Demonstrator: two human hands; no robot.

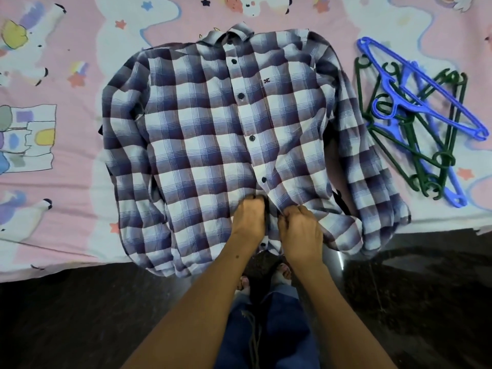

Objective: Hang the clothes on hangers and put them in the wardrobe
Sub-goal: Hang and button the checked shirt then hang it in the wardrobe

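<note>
Soft, even light falls across the bed, bright, without glare or hard shadows. The floor below lies dim. Wide-angle distortion bends the edges; detail looks slightly smeared.

Blue-white plaid shirt spread flat, buttoned, collar away; blue and green hangers piled beside it

Bed with pink cartoon sheet: checked shirt spread flat; heap of hangers beside it.

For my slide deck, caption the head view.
Both hands pinch the plaid shirt's placket; hangers lie beside it.
</note>
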